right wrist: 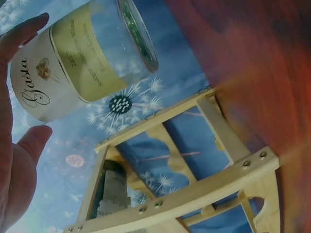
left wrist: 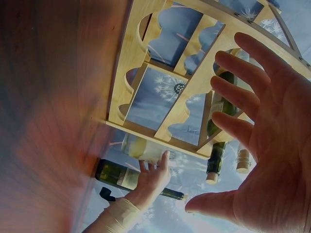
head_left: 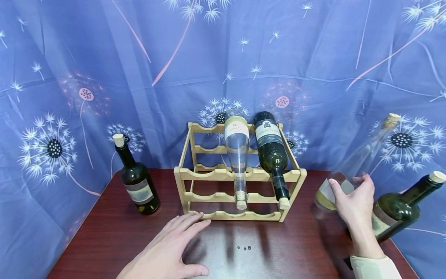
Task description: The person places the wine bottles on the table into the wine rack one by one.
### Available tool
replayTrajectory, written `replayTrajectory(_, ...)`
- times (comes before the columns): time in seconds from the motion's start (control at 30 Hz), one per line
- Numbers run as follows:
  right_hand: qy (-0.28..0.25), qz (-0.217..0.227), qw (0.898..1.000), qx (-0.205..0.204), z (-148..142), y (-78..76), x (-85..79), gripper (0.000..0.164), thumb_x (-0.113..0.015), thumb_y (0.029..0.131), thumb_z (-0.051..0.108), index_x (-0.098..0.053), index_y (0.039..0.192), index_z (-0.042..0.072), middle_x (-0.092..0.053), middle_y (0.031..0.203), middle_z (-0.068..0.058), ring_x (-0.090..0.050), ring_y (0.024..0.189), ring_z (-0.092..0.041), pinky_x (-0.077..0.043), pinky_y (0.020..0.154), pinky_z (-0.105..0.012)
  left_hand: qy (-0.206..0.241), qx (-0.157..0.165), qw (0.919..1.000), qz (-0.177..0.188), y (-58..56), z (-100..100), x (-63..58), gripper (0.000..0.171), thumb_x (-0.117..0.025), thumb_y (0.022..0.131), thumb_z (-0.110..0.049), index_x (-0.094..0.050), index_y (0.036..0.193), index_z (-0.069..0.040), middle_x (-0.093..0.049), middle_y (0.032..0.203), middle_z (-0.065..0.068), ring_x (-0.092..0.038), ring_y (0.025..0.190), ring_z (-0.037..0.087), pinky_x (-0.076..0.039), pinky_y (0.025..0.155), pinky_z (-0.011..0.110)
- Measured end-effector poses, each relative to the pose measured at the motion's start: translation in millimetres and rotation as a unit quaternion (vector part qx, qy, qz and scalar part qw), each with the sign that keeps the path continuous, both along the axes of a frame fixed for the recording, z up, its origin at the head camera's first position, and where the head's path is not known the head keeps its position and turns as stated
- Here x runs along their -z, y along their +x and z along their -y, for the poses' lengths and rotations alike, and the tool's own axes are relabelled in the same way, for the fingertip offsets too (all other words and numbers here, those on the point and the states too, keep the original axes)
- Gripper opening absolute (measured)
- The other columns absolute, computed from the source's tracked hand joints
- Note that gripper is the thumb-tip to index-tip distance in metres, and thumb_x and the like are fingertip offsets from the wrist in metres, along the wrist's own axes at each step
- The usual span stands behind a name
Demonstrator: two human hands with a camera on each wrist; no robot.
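Observation:
My right hand point(head_left: 357, 203) grips a clear glass wine bottle point(head_left: 360, 155) low on its body, at the label. The bottle leans, its corked neck up and to the right. In the right wrist view its pale label point(right wrist: 68, 68) reads "Gasta", and its base shows against the curtain. A wooden wine rack point(head_left: 223, 176) stands in the middle, with a clear bottle point(head_left: 237, 151) and a dark green bottle point(head_left: 273, 153) lying on its top tier, corks toward me. Spread and holding nothing, my left hand point(head_left: 170, 248) is at the rack's lower front left.
One dark corked bottle point(head_left: 139, 186) stands left of the rack. Another dark bottle point(head_left: 397, 209) is at the right, behind my right hand. Several small dark spots point(head_left: 244, 248) lie on the reddish table point(head_left: 296, 255). A blue dandelion-print curtain point(head_left: 209, 50) hangs behind.

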State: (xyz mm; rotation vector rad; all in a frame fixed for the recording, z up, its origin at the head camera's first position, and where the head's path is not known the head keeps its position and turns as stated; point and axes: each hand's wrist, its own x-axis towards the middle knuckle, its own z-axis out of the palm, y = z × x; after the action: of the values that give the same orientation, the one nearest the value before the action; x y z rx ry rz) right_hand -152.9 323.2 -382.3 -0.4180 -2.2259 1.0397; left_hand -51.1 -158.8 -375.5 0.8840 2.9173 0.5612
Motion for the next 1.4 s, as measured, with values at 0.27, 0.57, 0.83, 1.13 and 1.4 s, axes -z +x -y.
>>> replayTrajectory(0.27,0.002,0.011,1.000,-0.006,9.9,12.2,-20.7,0.077,-0.077,0.079,0.036,-0.041,0.136,0.001,-0.043,0.140,-0.012,-0.044,0.123,-0.032,-0.032,0.102,-0.045,-0.003,-0.009,0.9999,0.013,-0.2,1.8,-0.2,0.091,-0.052,0.068,-0.084,-0.024,0.146,-0.048,-0.031,0.149,-0.015,-0.031,0.137,0.019,-0.026,0.107,0.055)
replayTrajectory(0.57,0.042,0.046,0.998,-0.014,19.1,31.2,-43.4,0.085,-0.081,0.073,0.043,-0.041,0.140,0.011,-0.044,0.138,-0.005,-0.049,0.104,-0.028,-0.034,0.072,-0.023,-0.001,-0.014,0.9997,0.019,-1.1,2.5,-1.6,0.092,-0.053,0.067,-0.085,-0.022,0.146,-0.049,-0.031,0.149,-0.015,-0.029,0.138,0.018,-0.025,0.108,0.055)
replayTrajectory(0.83,0.090,0.038,0.994,-0.049,28.2,49.6,-61.5,0.086,-0.084,0.069,0.043,-0.042,0.136,0.010,-0.045,0.118,-0.008,-0.049,0.093,-0.017,-0.035,0.070,-0.022,0.005,-0.008,0.9998,-0.014,0.3,4.9,-0.9,0.091,-0.054,0.068,-0.083,-0.025,0.147,-0.046,-0.030,0.151,-0.013,-0.029,0.139,0.020,-0.026,0.107,0.055)
replayTrajectory(1.13,0.148,0.011,0.985,-0.093,35.3,66.3,-71.2,0.085,-0.090,0.063,0.035,-0.043,0.127,0.004,-0.043,0.108,-0.011,-0.040,0.095,-0.021,-0.030,0.069,-0.026,0.002,-0.019,0.9998,-0.005,-0.1,5.2,-2.5,0.091,-0.053,0.068,-0.084,-0.025,0.146,-0.047,-0.030,0.150,-0.013,-0.030,0.138,0.019,-0.027,0.107,0.055)
replayTrajectory(1.4,0.184,-0.020,0.972,-0.141,44.7,80.4,-78.3,0.090,-0.093,0.056,0.029,-0.042,0.126,0.005,-0.044,0.103,-0.007,-0.037,0.093,-0.019,-0.030,0.066,-0.025,0.009,-0.021,0.9995,-0.021,0.2,6.7,-3.7,0.089,-0.054,0.069,-0.083,-0.026,0.146,-0.047,-0.029,0.150,-0.015,-0.031,0.137,0.018,-0.028,0.106,0.052)
